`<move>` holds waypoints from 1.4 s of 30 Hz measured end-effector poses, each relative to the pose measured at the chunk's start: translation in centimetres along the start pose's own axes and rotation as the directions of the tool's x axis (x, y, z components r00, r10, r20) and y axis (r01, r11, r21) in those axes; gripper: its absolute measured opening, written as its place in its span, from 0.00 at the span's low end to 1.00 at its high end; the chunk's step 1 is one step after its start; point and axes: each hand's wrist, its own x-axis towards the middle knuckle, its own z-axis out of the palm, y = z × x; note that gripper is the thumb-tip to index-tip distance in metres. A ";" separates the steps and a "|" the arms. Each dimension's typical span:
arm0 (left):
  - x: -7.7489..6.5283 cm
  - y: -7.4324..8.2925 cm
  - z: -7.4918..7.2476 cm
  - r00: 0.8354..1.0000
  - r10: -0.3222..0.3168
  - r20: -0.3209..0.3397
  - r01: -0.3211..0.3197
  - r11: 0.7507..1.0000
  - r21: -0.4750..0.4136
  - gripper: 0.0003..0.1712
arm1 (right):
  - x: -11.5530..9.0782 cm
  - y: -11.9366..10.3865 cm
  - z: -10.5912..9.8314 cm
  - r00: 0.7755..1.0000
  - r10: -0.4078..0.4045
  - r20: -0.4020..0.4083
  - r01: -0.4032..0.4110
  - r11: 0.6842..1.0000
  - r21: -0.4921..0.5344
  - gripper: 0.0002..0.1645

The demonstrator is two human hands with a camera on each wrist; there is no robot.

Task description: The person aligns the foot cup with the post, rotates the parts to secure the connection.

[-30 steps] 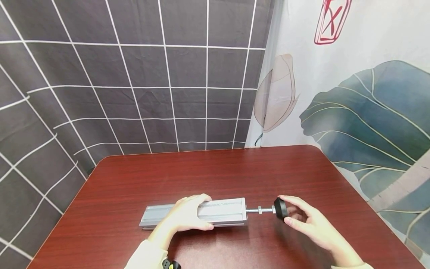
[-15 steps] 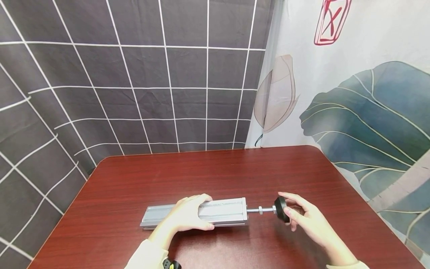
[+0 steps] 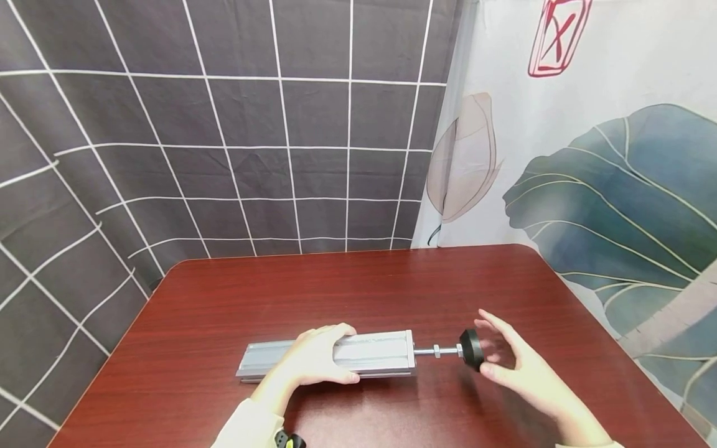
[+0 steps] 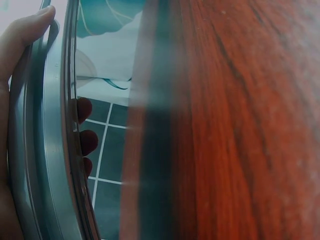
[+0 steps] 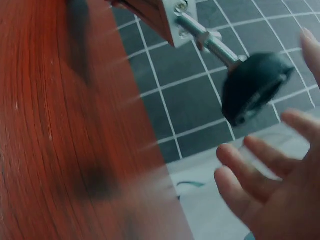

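Observation:
My left hand (image 3: 318,356) grips a silver aluminium profile (image 3: 374,353) around its middle, thumb on one side and fingertips showing past the other in the left wrist view. The wall shows between the profile (image 4: 54,130) and the table, so it is held above the top. From its right end plate sticks a threaded rod (image 3: 424,351) with a hex nut (image 3: 437,351). A black levelling foot (image 3: 472,349) caps the rod. Just right of this foot, my right hand (image 3: 523,370) has its fingers spread. A gap separates the fingers from the foot (image 5: 255,85) in the right wrist view.
Beneath the hands lies a reddish-brown wooden table (image 3: 313,292) with rounded far corners. Behind it hangs a dark grey cloth with white grid lines (image 3: 313,112), beside a white leaf-printed cloth (image 3: 616,180) on the right.
My right hand's fingers have come off the black levelling foot and spread apart, slightly to the right. The left hand keeps its grip on the profile, nearly still.

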 end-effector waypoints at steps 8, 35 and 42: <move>0.2 -0.1 0.2 1.000 0.007 0.003 -0.007 1.000 0.003 0.42 | -0.5 1.7 0.2 0.942 -0.321 0.104 0.303 0.940 0.158 0.48; 0.1 0.0 0.1 1.000 0.006 0.023 -0.007 1.000 0.015 0.41 | 0.3 0.4 0.8 0.999 0.046 0.025 -0.050 0.985 0.163 0.23; 0.1 0.2 0.1 1.000 0.015 0.023 -0.015 1.000 0.010 0.41 | 0.5 -0.2 0.9 0.983 0.174 0.058 -0.184 0.950 0.252 0.14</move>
